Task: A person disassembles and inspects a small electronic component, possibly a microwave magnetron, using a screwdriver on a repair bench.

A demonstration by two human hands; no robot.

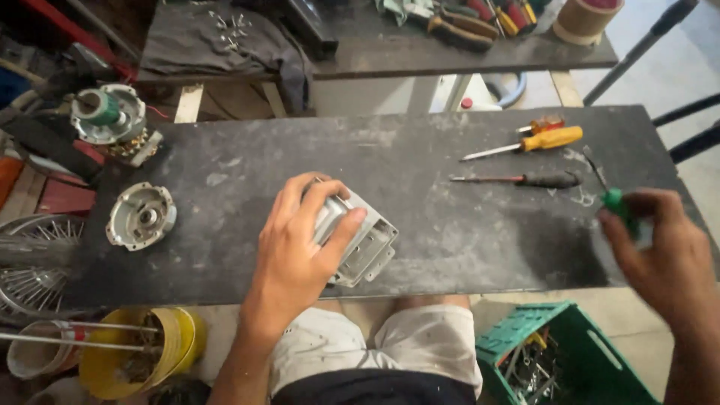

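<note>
Left hand (pixel 296 251) clamped over grey cast-metal housing (pixel 358 238), fingers across top, thumb down its right face. Housing on dark workbench top (pixel 420 150), tilted, sitting just inside near edge; lower corner almost at the lip. Right of left hand: wide bare stretch of bench, nothing until right hand. Left of it: round aluminium end cap (pixel 140 216), apart from the hand, close to bench's left end. Beyond that, up-left: motor core with green part (pixel 112 116) hanging at the far-left corner.

Right hand (pixel 664 251) closed on green-handled screwdriver (pixel 613 196), dark shaft pointing up and away from the fingers. Held over bench's right end, near its corner; whether touching the surface, cannot tell. Blurred.

Up-left of right hand: black-handled screwdriver (pixel 525 179) lying flat, tip toward left hand. Just past it: orange-handled screwdriver (pixel 529 142), tip same way, with a small red-and-orange tool just behind. Both well inside far edge, clear of both hands.

Below near edge, under right hand: green crate (pixel 577 330) with metal bits. Below left hand's side: yellow bucket (pixel 172 341), wire fan guard (pixel 30 255) off bench's left end. Far side: second bench (pixel 450 49) with dark cloth and hand tools, gap between the two benches.
</note>
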